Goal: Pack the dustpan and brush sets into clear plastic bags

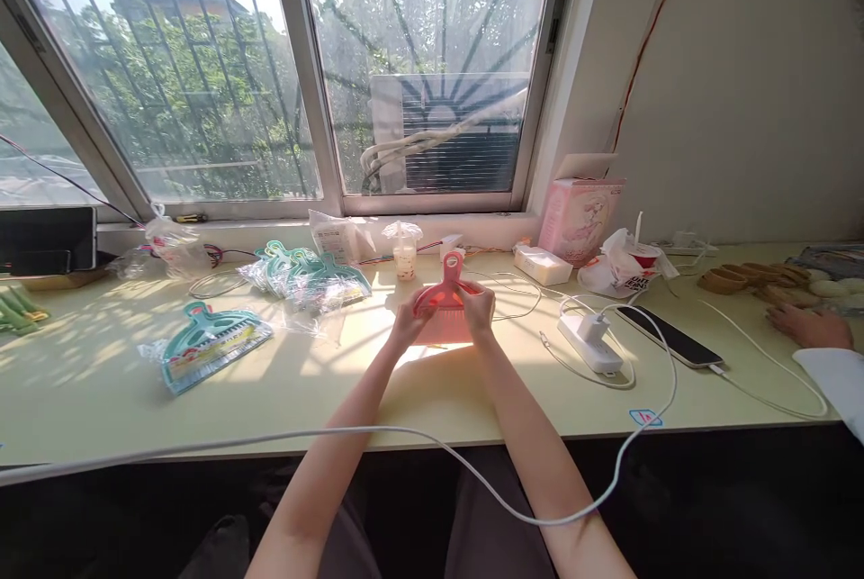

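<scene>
A pink dustpan with a small brush (451,295) is held upright over the middle of the table, its looped handle at the top. My left hand (411,320) grips its left edge, and my right hand (478,307) grips the right edge. Both hands have their fingers closed on it. To the left lies a teal dustpan set (209,345) in clear wrapping. Behind that, several more wrapped teal dustpan sets (303,273) are piled together.
On the pale table (270,421) stand a drink cup (405,257), a pink box (581,214), a power strip (590,345) and a phone (671,336). A white cable (378,429) crosses before my forearms. Another person's hand (810,327) rests at the far right.
</scene>
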`<state>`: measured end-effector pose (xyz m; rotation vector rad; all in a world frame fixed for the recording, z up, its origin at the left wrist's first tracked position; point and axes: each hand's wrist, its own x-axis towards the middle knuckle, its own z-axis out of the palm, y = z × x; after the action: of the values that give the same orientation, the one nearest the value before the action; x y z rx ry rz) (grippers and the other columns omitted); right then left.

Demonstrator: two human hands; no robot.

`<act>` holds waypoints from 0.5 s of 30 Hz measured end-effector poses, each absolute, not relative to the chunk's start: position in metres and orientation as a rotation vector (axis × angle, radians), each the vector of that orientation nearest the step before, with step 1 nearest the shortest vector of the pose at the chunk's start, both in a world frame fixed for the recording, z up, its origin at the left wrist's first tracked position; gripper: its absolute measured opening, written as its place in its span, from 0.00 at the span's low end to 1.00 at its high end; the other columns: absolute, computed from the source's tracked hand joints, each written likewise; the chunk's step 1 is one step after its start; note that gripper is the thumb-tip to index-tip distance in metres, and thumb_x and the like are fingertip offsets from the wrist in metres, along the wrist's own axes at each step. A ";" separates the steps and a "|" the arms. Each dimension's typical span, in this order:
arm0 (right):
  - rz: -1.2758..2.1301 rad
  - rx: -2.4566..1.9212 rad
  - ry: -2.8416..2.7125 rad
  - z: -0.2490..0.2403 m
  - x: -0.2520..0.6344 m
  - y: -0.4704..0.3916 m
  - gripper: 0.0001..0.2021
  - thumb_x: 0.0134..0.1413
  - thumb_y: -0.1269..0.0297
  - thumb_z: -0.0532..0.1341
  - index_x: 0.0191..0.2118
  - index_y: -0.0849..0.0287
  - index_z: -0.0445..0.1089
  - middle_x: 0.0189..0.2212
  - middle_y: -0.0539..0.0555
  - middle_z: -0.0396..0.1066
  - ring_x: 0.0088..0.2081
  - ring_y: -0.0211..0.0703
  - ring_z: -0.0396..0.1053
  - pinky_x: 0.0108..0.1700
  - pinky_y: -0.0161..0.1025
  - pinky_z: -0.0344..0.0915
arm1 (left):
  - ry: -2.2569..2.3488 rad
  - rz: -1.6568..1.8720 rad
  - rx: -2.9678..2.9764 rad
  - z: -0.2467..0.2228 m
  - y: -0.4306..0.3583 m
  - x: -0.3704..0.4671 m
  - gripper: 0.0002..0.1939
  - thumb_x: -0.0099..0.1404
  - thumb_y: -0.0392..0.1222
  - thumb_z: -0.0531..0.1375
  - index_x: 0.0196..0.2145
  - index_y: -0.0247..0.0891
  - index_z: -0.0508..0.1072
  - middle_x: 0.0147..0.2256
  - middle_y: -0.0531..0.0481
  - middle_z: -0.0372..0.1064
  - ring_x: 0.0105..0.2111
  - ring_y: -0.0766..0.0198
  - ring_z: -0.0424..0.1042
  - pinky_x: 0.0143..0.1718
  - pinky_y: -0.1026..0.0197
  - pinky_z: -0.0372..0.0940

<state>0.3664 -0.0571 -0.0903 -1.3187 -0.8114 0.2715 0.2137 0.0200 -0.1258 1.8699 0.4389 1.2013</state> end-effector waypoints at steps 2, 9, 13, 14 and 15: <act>0.293 -1.301 -0.811 -0.092 0.366 -0.055 0.21 0.46 0.42 0.73 0.35 0.56 0.84 0.34 0.58 0.85 0.38 0.57 0.81 0.41 0.46 0.75 | 0.449 1.223 1.892 -0.124 0.018 0.214 0.29 0.63 0.57 0.70 0.56 0.39 0.77 0.49 0.37 0.82 0.49 0.43 0.82 0.51 0.42 0.76; 0.241 -1.161 -0.875 -0.095 0.374 -0.049 0.26 0.62 0.40 0.59 0.51 0.56 0.79 0.54 0.60 0.81 0.55 0.53 0.77 0.56 0.47 0.71 | 0.498 1.371 1.660 -0.112 0.021 0.207 0.26 0.59 0.53 0.71 0.51 0.39 0.80 0.49 0.40 0.82 0.51 0.42 0.80 0.54 0.42 0.74; 0.225 -1.437 -0.892 -0.115 0.389 -0.042 0.22 0.65 0.47 0.55 0.47 0.56 0.79 0.49 0.62 0.81 0.52 0.54 0.76 0.58 0.51 0.68 | 0.751 1.550 1.365 -0.112 0.033 0.193 0.22 0.61 0.52 0.69 0.50 0.40 0.80 0.47 0.42 0.82 0.52 0.44 0.79 0.54 0.44 0.74; 0.261 -1.504 -0.968 -0.123 0.390 -0.040 0.19 0.63 0.48 0.58 0.43 0.56 0.80 0.45 0.62 0.81 0.50 0.56 0.77 0.57 0.52 0.69 | 0.784 1.570 1.310 -0.114 0.036 0.189 0.22 0.62 0.52 0.69 0.51 0.40 0.79 0.48 0.42 0.82 0.52 0.45 0.79 0.54 0.45 0.74; 0.288 -1.537 -1.079 -0.130 0.388 -0.038 0.17 0.62 0.48 0.60 0.39 0.55 0.79 0.42 0.62 0.81 0.50 0.58 0.77 0.56 0.53 0.69 | 0.779 1.559 1.301 -0.116 0.038 0.185 0.24 0.64 0.51 0.68 0.55 0.40 0.77 0.49 0.42 0.81 0.53 0.46 0.79 0.54 0.46 0.74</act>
<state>0.3883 -0.0382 -0.1304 -1.5372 -1.0793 0.2876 0.1853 0.0380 -0.1161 1.3009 0.7791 1.5595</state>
